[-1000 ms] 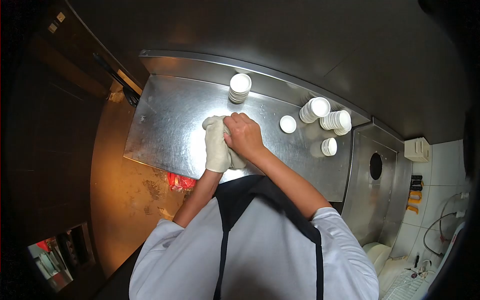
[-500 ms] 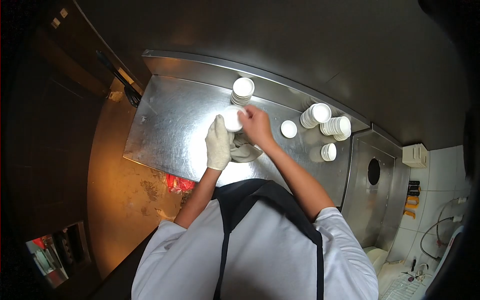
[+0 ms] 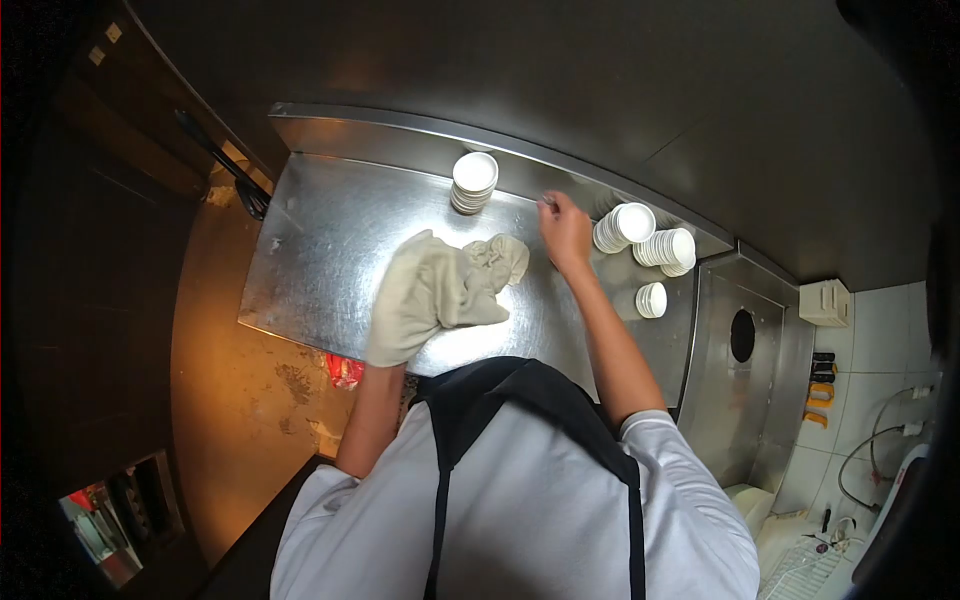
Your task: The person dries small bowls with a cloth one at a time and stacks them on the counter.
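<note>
My left hand (image 3: 398,305) wears a beige fabric glove and is closed on a crumpled beige cloth (image 3: 490,268). Glove and cloth blend together, so its separate fingers are hard to pick out. My right hand (image 3: 566,230) is bare and raised over the steel counter (image 3: 325,240), right of the cloth. Its fingers are curled under, and whatever they may hold is hidden. Between the hands, farther back, stands a stack of small white dishes (image 3: 475,172). Another dish stack (image 3: 630,223) leans just right of my right hand.
More white dishes (image 3: 678,243) and a shorter stack (image 3: 652,299) stand at the counter's right. Along the back runs a raised steel edge (image 3: 430,126). A steel section with a round dark hole (image 3: 742,335) adjoins on the right. Black utensils (image 3: 235,180) hang past the left end.
The white dish between my hands is no longer there. My right hand has moved right, where a single dish stood that is now out of sight. My left hand has lowered leftward with the cloth.
</note>
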{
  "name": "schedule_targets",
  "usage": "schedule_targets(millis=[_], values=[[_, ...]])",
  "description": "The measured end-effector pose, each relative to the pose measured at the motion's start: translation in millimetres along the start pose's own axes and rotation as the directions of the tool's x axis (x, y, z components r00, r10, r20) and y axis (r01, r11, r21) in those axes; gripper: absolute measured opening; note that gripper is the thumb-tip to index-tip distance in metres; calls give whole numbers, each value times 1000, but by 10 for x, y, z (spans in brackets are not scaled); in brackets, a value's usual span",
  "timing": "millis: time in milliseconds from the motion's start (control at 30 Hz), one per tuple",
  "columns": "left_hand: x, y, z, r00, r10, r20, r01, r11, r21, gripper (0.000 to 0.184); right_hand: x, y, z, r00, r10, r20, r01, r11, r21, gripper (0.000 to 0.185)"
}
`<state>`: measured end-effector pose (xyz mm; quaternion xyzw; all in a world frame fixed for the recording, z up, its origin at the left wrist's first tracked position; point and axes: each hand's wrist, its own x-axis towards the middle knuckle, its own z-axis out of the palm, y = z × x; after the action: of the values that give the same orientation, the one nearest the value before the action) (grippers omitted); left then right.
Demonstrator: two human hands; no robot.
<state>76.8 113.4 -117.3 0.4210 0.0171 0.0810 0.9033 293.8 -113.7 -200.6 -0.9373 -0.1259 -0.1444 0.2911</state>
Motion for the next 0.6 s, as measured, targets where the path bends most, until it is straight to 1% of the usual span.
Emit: schedule_targets(millis=[33,67,100,133,167,200,233,267,300,333,400,433,500,533,567,600], values=[[-74,69,-25,998,13,58,-2,982,-190,51,-136,117,-124,1000,-9,16,10,997,-76,33],[-143,-53,-180,991,132,-25,-111,910,399,51,-277,221,-248,999,-17,31,21,989,-149,31],[-209,-286,-400,962,271,-22,-123,508,853,52,-414,306,-348,999,-23,45,32,975,-219,29],[-208,-337,-439,942,323,91,-156,180,971,50,-561,419,-386,994,-49,103,74,964,-256,28],[-206,-386,-476,906,371,202,-149,-169,974,48,-706,518,-395,985,-72,159,117,950,-290,26],[-45,-287,-405,871,356,339,-256,-260,931,44,-824,609,-371,973,-94,211,160,934,-320,25],[177,-171,-308,817,331,473,-360,-348,866,40,-894,671,-342,972,-117,202,175,938,-300,24],[270,-163,-194,822,303,483,-376,-348,859,39,-942,728,-321,972,-139,191,190,940,-283,23],[330,-191,-108,837,285,468,-379,-315,870,38,-985,768,-324,970,-159,183,205,942,-265,22],[375,-227,-18,852,265,451,-381,-277,882,37,-1013,764,-337,989,-81,125,105,975,-196,22],[419,-391,91,896,255,363,-344,-118,931,35,-1063,677,-297,996,86,29,-85,996,-30,22],[433,-463,119,915,248,318,-319,-37,947,34,-1072,542,-302,986,158,61,-164,982,96,22],[445,-553,164,934,249,255,-287,102,953,33,-1095,250,-272,948,280,150,-316,889,332,22],[442,-572,178,941,253,226,-274,171,946,32,-1128,139,-212,974,147,173,-204,899,388,21],[442,-581,192,945,259,200,-265,248,932,32,-1088,-161,-334,956,46,291,-184,865,467,21],[423,-579,201,948,272,168,-255,325,911,31,-1036,-466,-456,951,-15,309,-144,862,486,24]])
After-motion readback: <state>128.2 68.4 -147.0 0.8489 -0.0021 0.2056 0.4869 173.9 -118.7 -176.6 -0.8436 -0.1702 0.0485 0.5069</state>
